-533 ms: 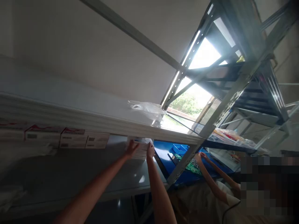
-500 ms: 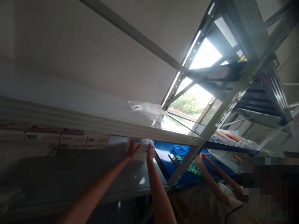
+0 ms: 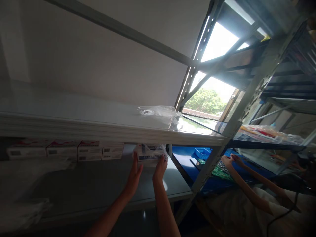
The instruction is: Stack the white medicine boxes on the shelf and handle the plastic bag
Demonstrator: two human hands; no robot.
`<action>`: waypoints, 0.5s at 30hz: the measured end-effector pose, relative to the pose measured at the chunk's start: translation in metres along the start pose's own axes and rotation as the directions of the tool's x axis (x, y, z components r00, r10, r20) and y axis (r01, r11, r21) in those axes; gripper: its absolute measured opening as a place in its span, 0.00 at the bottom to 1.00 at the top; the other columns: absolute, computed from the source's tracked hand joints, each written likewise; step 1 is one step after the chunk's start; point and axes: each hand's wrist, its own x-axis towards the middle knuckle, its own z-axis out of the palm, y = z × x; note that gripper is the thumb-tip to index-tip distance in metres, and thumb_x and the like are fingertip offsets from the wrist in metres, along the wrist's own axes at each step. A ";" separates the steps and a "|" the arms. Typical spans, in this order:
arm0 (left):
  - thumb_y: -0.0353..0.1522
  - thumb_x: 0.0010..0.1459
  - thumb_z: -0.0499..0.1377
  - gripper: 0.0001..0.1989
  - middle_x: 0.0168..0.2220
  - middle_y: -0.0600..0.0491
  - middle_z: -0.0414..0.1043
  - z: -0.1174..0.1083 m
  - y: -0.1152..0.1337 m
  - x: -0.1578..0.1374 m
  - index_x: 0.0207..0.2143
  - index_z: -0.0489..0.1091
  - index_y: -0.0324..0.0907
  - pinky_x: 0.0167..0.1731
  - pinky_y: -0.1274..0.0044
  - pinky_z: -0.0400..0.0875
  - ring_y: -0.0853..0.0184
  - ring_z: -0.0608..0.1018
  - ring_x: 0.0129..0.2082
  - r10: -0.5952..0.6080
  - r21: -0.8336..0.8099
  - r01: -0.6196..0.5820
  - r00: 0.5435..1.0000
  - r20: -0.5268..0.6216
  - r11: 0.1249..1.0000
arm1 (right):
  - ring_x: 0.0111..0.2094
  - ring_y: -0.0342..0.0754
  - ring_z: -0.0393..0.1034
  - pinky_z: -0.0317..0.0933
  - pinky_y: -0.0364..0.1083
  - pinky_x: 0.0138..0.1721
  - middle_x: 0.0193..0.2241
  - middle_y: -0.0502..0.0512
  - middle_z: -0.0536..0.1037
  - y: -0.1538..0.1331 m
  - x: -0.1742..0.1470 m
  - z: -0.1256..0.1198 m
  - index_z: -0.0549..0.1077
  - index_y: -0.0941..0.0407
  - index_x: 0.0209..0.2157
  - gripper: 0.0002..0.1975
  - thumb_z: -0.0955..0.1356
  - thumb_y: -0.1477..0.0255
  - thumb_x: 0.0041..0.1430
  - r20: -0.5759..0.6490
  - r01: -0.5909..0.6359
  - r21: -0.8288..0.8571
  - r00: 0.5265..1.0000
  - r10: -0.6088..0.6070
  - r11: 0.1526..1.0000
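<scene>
- Both arms are stretched up and forward into the gap between two shelves, and it's tight in there: the upper shelf's white front edge point(image 3: 148, 133) runs straight across just above the fingertips.
- The wrapped box point(image 3: 150, 153), a white carton in crinkled clear plastic, sits on the grey lower shelf point(image 3: 93, 184) near its right end, tucked under that upper edge.
- Right hand point(image 3: 160, 168) has its grip pinching the box's lower right corner, fingers curled up onto the plastic, wrist bent back.
- Left hand point(image 3: 134, 172) stands open, palm turned toward the box, fingers spread and pointing upward at its left side; whether the fingertips actually touch the wrap cannot be told.
- Open room lies to the left: a bare stretch of grey shelf separates the hands from the row of white boxes point(image 3: 66, 152) lined along the back.
- To the right, room closes quickly: a slanted steel upright point(image 3: 209, 164) marks the rack's corner, just beyond the right hand.
- Up top, a loose clear plastic bag point(image 3: 160, 113) lies on the upper shelf near the window.
- Past the upright, another person's hands point(image 3: 229, 161) rest over a blue bench point(image 3: 182, 158), well apart from the box.
</scene>
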 end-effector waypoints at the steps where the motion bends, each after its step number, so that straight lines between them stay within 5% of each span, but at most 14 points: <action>1: 0.50 0.59 0.51 0.39 0.68 0.51 0.34 -0.015 0.001 -0.011 0.66 0.40 0.47 0.63 0.66 0.45 0.62 0.42 0.66 -0.006 0.013 0.007 1.000 -0.018 1.000 | 0.51 0.52 0.68 0.64 0.46 0.45 0.52 0.67 0.70 0.000 -0.016 0.006 0.59 0.63 0.58 0.34 0.44 0.57 0.64 0.011 -0.054 0.050 0.999 0.053 0.997; 4: 0.51 0.59 0.48 0.37 0.67 0.51 0.43 -0.063 -0.007 -0.045 0.65 0.47 0.47 0.62 0.67 0.50 0.62 0.48 0.66 -0.083 0.022 0.087 0.987 -0.135 0.996 | 0.52 0.52 0.66 0.62 0.46 0.47 0.51 0.66 0.71 -0.001 -0.068 0.026 0.62 0.62 0.56 0.30 0.49 0.58 0.64 0.071 -0.205 0.135 0.978 0.197 0.969; 9: 0.52 0.59 0.44 0.33 0.63 0.47 0.56 -0.131 -0.021 -0.083 0.61 0.57 0.43 0.61 0.67 0.54 0.60 0.56 0.63 -0.231 0.057 0.266 0.911 -0.341 0.962 | 0.51 0.49 0.68 0.61 0.44 0.47 0.51 0.64 0.72 -0.008 -0.136 0.048 0.59 0.60 0.56 0.27 0.48 0.62 0.64 0.374 -0.233 -0.007 0.901 0.218 0.973; 11: 0.49 0.60 0.46 0.32 0.65 0.47 0.49 -0.143 -0.011 -0.087 0.62 0.54 0.44 0.62 0.66 0.49 0.61 0.52 0.65 -0.151 0.191 0.244 0.904 -0.400 0.951 | 0.51 0.49 0.68 0.61 0.43 0.47 0.52 0.66 0.70 -0.015 -0.143 0.046 0.55 0.62 0.59 0.29 0.46 0.62 0.65 0.390 -0.225 -0.032 0.894 0.219 0.974; 13: 0.45 0.62 0.48 0.30 0.67 0.47 0.43 -0.145 0.006 -0.082 0.63 0.51 0.43 0.63 0.65 0.44 0.61 0.47 0.66 0.052 0.390 0.146 0.890 -0.453 0.909 | 0.54 0.49 0.65 0.59 0.44 0.49 0.55 0.68 0.67 -0.026 -0.139 0.041 0.51 0.65 0.61 0.29 0.46 0.62 0.65 0.305 -0.174 -0.058 0.934 0.183 0.983; 15: 0.41 0.63 0.48 0.26 0.65 0.44 0.46 -0.141 0.024 -0.068 0.60 0.55 0.41 0.62 0.63 0.47 0.60 0.50 0.65 0.252 0.578 0.041 0.873 -0.418 0.815 | 0.58 0.49 0.59 0.55 0.46 0.53 0.58 0.66 0.63 -0.042 -0.127 0.035 0.53 0.63 0.61 0.28 0.48 0.64 0.65 0.240 -0.026 -0.122 0.969 0.055 0.992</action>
